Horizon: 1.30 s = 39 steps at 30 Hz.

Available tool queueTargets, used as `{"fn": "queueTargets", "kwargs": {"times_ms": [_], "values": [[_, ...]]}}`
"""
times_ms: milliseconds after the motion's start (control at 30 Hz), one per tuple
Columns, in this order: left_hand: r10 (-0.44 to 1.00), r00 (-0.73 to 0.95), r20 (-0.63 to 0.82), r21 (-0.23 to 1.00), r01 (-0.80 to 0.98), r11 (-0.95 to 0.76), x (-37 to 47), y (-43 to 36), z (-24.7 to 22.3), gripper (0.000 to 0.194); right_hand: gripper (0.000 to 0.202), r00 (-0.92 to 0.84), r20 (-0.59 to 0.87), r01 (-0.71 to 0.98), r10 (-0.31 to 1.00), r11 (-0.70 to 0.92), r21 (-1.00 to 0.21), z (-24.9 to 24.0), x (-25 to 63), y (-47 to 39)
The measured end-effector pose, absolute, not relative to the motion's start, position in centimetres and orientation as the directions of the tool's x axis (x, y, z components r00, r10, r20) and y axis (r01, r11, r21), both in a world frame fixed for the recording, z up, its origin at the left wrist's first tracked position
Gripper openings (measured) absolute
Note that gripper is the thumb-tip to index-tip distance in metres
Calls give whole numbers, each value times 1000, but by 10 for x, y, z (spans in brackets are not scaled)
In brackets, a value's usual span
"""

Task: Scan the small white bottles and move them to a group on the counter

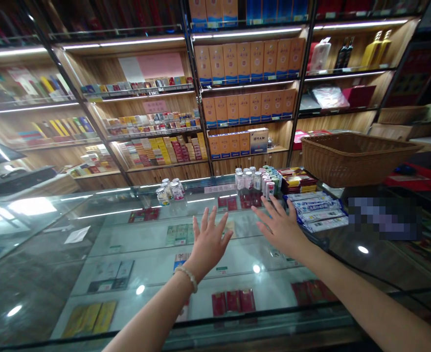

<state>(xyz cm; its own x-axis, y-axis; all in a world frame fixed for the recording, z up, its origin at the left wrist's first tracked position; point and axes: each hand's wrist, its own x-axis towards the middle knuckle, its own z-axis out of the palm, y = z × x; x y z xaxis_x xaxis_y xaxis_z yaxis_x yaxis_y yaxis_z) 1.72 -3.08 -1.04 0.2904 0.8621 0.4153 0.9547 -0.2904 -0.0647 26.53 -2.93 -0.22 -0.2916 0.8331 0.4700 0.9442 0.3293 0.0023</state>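
Observation:
Both hands are stretched out over a glass display counter. My left hand, with a beaded bracelet at the wrist, has its fingers spread and holds nothing. To the right, my right hand is also empty, fingers apart, beside a tray of blue and white packets. Beyond its fingertips stand several small cans and bottles next to red and yellow packs. A smaller group of small bottles stands further left on the glass.
A wicker basket sits at the right, above the packets. Cigarette-like packs lie beneath the glass. Behind the counter, lit shelves hold orange and blue boxes, small packs and bottles. A white paper is at the left.

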Motion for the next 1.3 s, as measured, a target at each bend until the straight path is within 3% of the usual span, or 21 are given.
{"fn": "queueTargets", "kwargs": {"times_ms": [567, 1300], "values": [[868, 344, 358, -88, 938, -336, 36, 16, 6, 57, 47, -321, 438, 929, 840, 370, -29, 7, 268, -30], [811, 191, 552, 67, 960, -271, 87, 141, 34, 55, 49, -313, 466, 924, 827, 379, -52, 14, 272, -27]]}}
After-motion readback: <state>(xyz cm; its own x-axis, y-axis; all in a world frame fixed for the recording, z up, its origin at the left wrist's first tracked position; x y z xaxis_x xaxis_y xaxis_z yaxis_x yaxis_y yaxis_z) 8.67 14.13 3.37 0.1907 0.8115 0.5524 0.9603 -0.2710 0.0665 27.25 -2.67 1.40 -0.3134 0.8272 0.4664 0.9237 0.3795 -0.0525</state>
